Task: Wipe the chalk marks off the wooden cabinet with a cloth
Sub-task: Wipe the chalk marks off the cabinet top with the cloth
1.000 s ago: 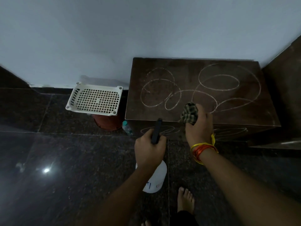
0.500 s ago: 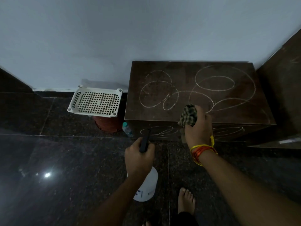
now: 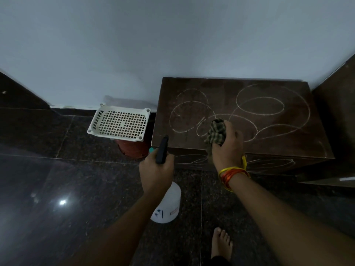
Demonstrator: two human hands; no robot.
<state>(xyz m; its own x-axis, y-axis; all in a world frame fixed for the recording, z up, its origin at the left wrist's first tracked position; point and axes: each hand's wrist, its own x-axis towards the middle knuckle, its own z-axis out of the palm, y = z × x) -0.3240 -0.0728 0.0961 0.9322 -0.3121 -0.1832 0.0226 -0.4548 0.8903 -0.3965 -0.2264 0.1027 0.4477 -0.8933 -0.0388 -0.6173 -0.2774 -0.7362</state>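
Dark brown wood forms the low rectangular cabinet (image 3: 269, 139), which stands on the floor with its back edge against the pale wall (image 3: 153, 45). White looping chalk marks (image 3: 259, 108) cover most of its top, from near the left edge across to the right edge, and further scribbles run along its front face below the front edge. The right hand (image 3: 228, 148) is closed around a bunched green-and-dark checked cloth (image 3: 216, 132), pressing it onto the cabinet top near the front edge, roughly midway along, where two of the chalk loops meet. Orange and yellow threads (image 3: 232, 173) circle the right wrist. The left hand (image 3: 156, 172) is wrapped tight around the black trigger head (image 3: 162, 150) of a white plastic spray bottle (image 3: 167, 206), held in the air in front of the cabinet's front left corner, with the nozzle pointing toward the top. Just left of the cabinet, a white perforated plastic basket (image 3: 120, 122) rests on a reddish-brown round pot (image 3: 132, 149), near the wall. A small teal cap (image 3: 151, 150) shows beside the pot, partly hidden by the left hand. The floor (image 3: 57, 189) is dark polished speckled stone, and a bare foot (image 3: 221, 244) stands on it at the lower edge of the view.
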